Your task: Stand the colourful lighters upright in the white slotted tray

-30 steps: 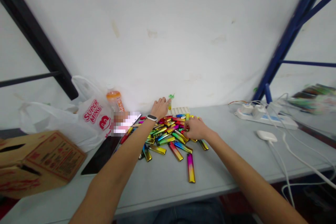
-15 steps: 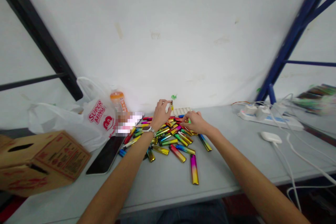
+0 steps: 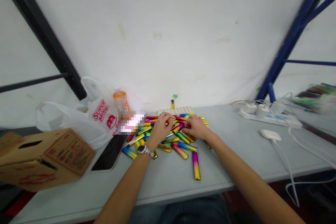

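A heap of shiny cigarette lighters (image 3: 181,136) in rainbow and gold colours lies on the grey table. My left hand (image 3: 162,127), with a watch on its wrist, is over the heap's middle, thumb and fingers apart around nothing I can see held. At the heap's right side, my right hand (image 3: 196,126) has its fingers bent together on a lighter, mostly hidden by them. Behind the heap is a white slotted tray (image 3: 181,110), partly covered by my left hand. One small gold lighter (image 3: 172,104) stands upright at the tray. A pink-and-gold lighter (image 3: 196,166) lies nearest me.
On the left are a cardboard box (image 3: 49,157), a white plastic bag (image 3: 91,122), an orange-capped bottle (image 3: 122,101) and a dark phone (image 3: 111,152). A power strip (image 3: 270,117) with plugs and a white charger (image 3: 271,135) with cables lie at the right.
My left hand has let go of the upright lighter at the tray and come down to the heap. My right hand has lowered slightly into the lighters. The view has shifted a little.
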`<state>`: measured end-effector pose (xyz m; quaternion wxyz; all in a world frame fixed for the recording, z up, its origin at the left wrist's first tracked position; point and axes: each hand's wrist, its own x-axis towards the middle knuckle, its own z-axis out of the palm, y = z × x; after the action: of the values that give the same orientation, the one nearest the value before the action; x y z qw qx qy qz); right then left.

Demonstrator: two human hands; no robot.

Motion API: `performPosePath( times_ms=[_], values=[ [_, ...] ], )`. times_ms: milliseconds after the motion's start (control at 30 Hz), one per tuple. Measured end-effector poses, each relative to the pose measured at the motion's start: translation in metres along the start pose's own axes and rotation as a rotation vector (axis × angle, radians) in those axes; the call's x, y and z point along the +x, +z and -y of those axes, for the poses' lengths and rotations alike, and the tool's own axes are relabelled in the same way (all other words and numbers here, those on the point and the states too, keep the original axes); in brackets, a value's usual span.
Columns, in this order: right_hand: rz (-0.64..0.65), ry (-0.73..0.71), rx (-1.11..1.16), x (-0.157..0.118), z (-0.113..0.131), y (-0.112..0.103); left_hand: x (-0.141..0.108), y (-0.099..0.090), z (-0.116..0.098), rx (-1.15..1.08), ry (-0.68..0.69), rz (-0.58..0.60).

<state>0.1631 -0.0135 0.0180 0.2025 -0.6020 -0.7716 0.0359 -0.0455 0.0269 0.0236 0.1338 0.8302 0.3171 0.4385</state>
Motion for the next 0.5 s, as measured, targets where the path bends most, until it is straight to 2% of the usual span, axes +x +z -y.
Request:
performPosePath(
  times_ms=[100, 233, 400, 500],
  values=[
    [-0.111, -0.066, 0.106, 0.001, -0.001, 0.001, -0.001, 0.002, -0.005, -0.022, 0.018, 0.002],
    [-0.263, -0.078, 0.567, 0.004, 0.006, 0.003, -0.002, 0.002, -0.009, -0.032, 0.023, -0.013],
    [-0.267, 0.073, 1.306, 0.016, 0.026, 0.005, -0.001, -0.001, -0.014, -0.046, 0.003, -0.049],
    [-0.257, 0.183, 1.509, 0.027, 0.036, 0.001, 0.0, -0.003, -0.015, -0.062, -0.017, -0.069]
  ],
)
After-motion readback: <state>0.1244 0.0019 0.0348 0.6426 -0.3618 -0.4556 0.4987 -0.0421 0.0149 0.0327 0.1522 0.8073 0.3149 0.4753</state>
